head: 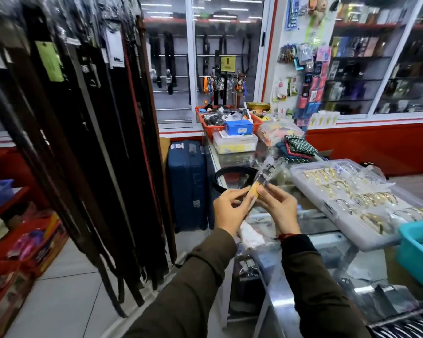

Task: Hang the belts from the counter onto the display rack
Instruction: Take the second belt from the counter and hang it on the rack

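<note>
Above the glass counter (303,242), both hands' fingers (239,195) pinched shut on a bagged belt (259,186), hanging belts (88,142) left.

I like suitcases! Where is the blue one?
The blue suitcase stands upright on the floor, centre of the head view, between the hanging belts and the glass counter.

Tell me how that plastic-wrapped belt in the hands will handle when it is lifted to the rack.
The wrapped belt probably hangs floppy: its black strap curves in a loose loop over the glass counter. The clear wrapper looks glossy, so it may slip between the fingers. Likely light, since left hand and right hand pinch it by fingertips only.
</note>
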